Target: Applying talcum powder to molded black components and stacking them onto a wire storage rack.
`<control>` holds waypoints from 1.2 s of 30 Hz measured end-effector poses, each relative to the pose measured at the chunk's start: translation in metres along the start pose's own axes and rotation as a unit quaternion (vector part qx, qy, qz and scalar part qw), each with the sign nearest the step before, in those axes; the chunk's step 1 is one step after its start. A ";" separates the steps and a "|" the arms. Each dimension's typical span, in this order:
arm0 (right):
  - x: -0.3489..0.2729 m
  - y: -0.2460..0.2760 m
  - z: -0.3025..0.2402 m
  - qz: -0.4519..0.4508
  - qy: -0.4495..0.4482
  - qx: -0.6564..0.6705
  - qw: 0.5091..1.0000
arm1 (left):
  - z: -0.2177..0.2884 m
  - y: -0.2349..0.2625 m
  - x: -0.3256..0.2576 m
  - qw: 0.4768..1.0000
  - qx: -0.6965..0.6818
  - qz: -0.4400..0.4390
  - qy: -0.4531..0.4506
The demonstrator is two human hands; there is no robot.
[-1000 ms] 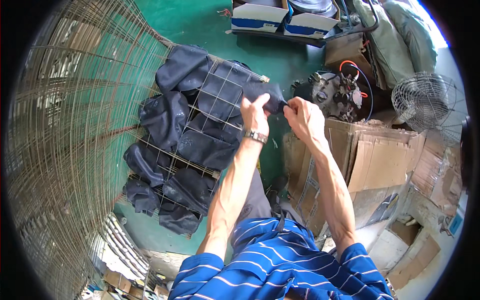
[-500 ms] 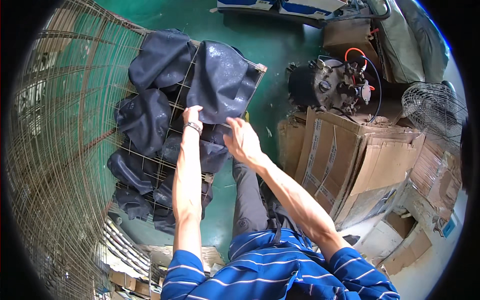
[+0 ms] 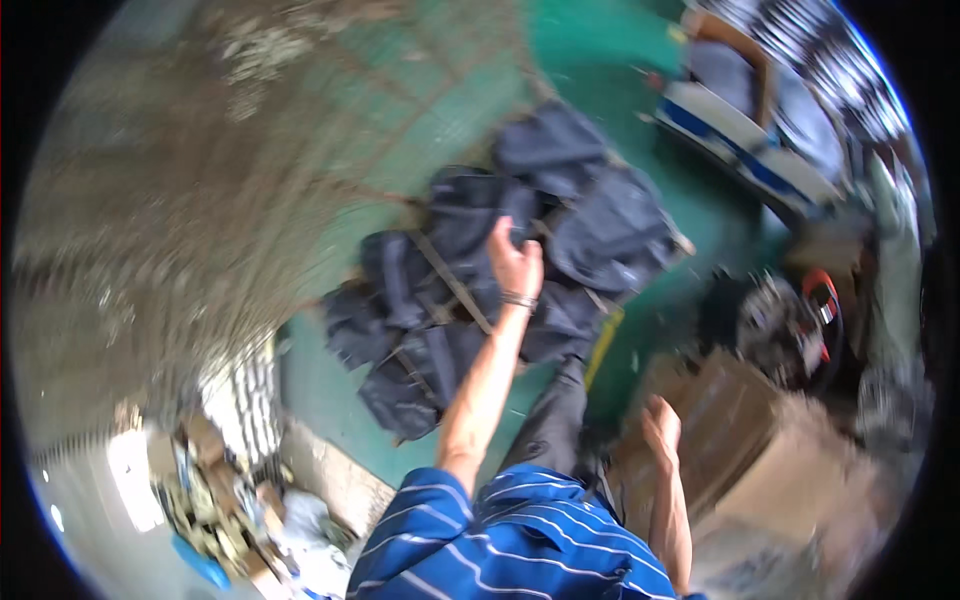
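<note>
Black, soft, rubbery-looking pieces (image 3: 610, 235) lie draped and folded over a wire grid rack (image 3: 447, 272) in front of me. My left hand (image 3: 517, 265) reaches over the middle of them, thumb and fingers apart, close to the folds of one black piece (image 3: 465, 215). Blur hides whether the fingertips touch it. My right hand (image 3: 661, 428) hangs lower at the right, away from the black pieces and near a cardboard box (image 3: 700, 425). Its fingers look curled in, and I see nothing held in them.
Tall wire mesh (image 3: 230, 200) fills the left side. A dark motor-like machine (image 3: 765, 325) with an orange hose (image 3: 820, 290) stands at the right. Farther back is a blue and white box (image 3: 705, 110). Mixed clutter (image 3: 225, 500) lies at the lower left. The floor (image 3: 590, 45) is green.
The view has turned, so the rack appears farther right and tilted. My right hand has drawn back from the black piece toward my right side. My left hand stays over the pieces.
</note>
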State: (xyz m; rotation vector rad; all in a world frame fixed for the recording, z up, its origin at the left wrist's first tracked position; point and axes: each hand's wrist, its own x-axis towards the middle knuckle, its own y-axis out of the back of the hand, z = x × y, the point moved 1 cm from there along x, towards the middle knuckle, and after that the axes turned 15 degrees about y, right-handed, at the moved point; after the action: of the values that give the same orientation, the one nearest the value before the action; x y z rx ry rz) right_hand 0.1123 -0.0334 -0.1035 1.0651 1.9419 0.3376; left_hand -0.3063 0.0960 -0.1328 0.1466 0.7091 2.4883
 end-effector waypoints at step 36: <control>-0.385 -0.043 0.227 0.283 -0.184 0.185 0.923 | -0.031 0.092 -0.360 0.818 0.390 -0.377 -0.190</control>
State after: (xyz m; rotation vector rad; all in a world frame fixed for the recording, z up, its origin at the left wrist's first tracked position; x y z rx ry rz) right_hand 0.3672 -0.3980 -0.0445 1.8014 1.3592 0.0642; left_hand -0.0529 -0.1754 -0.0966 0.5253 1.2645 1.2546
